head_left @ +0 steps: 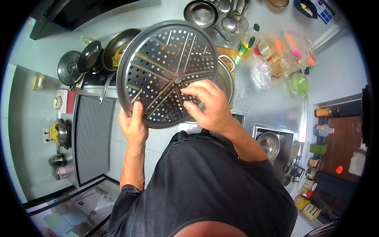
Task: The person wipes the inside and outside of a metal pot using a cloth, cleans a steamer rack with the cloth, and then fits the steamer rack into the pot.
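A round metal steamer tray (pixel 158 63), with many holes and raised ribs running out from its centre, is held up tilted in front of me. My left hand (pixel 134 124) grips its lower left rim, the thumb lying over the edge. Over the right part of the tray hovers my right hand (pixel 209 104), thumb and fingers bent and apart, the fingertips near the centre; whether they touch the metal I cannot tell. Partly hidden behind the tray is a steel pot (pixel 228 79) with a loop handle, standing on a wooden board (pixel 226 51).
On the left, a wok (pixel 118 41) with food and a smaller pan (pixel 90 55) sit on the stove. A pan (pixel 200 15), ladles (pixel 229 23), an oil bottle (pixel 245 46) and plastic bags (pixel 260 73) lie along the counter. The sink (pixel 256 130) holds a metal bowl (pixel 269 145).
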The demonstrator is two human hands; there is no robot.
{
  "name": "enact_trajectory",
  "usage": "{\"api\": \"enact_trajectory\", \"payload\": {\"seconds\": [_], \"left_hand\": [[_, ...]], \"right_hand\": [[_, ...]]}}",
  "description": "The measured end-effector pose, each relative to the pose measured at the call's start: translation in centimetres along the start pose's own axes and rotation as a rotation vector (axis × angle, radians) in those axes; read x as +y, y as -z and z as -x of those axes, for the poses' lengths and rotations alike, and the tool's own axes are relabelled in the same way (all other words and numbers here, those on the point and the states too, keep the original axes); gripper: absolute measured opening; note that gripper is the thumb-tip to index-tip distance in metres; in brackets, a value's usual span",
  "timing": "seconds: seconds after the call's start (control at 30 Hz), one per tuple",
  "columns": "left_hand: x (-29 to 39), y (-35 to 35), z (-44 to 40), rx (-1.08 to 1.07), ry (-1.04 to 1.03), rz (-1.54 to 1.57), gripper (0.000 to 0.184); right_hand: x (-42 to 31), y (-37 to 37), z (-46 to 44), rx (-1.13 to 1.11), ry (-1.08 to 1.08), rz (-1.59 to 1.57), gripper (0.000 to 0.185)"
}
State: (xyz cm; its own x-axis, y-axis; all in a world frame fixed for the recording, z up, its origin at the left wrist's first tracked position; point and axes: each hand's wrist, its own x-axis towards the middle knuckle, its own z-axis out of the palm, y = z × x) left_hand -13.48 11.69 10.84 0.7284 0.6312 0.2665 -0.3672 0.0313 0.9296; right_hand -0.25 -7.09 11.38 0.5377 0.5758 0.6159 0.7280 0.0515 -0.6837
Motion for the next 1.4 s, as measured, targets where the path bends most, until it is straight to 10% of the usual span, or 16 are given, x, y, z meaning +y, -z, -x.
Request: {"api": "enact_trajectory", "payload": {"seconds": [0.13,0.2,0.27,0.37,0.57,0.67,0.73,0.93,1.07,1.23,1.4], "left_hand": [[0.9,-1.4,-2.1,-0.372,-0.863,-0.761,0.022],[1.4,-2.6,-2.6,-0.543,-1.058,-1.026,0.014],[0.5,-2.8,-2.7,-0.571,-1.09,-1.058,0.013],[-1.1,-1.7,-2.7,-0.585,-1.038,-0.974,0.017],[-2.7,3.7,-3.9,-0.44,-0.733,-1.204,0.047],[-5.0,6.2,-4.0,-0.237,-0.237,-0.584,0.05],[-5.4,7.4,-4.4,-0.287,0.617,0.605,0.047],[-5.5,6.1,-3.5,-0.252,0.61,0.552,0.043],[-5.5,6.8,-4.0,-0.243,0.557,0.451,0.042],[-5.9,7.5,-3.2,-0.269,0.572,0.383,0.041],[-6.7,7.5,-2.1,-0.293,0.554,0.41,0.034]], "right_hand": [[3.0,1.4,1.7,0.105,-0.445,-1.288,0.054],[3.4,2.6,2.4,0.218,-0.463,-1.316,0.091],[3.6,2.9,2.9,0.293,-0.494,-1.499,0.074],[3.6,2.7,4.0,0.298,-0.739,-1.07,0.056],[3.6,0.9,4.5,0.475,-0.677,-1.165,0.055],[3.1,0.8,5.1,0.476,-0.672,-1.128,0.057],[2.9,0.4,5.3,0.457,-0.69,-1.136,0.056],[2.5,-1.3,4.5,0.433,-0.764,-1.057,0.048],[3.8,-1.7,3.3,0.739,-0.662,0.064,0.033],[-1.7,-4.1,-2.4,0.019,-0.3,0.465,0.019],[0.5,-7.2,-3.7,-0.159,-0.306,0.554,0.023]]}}
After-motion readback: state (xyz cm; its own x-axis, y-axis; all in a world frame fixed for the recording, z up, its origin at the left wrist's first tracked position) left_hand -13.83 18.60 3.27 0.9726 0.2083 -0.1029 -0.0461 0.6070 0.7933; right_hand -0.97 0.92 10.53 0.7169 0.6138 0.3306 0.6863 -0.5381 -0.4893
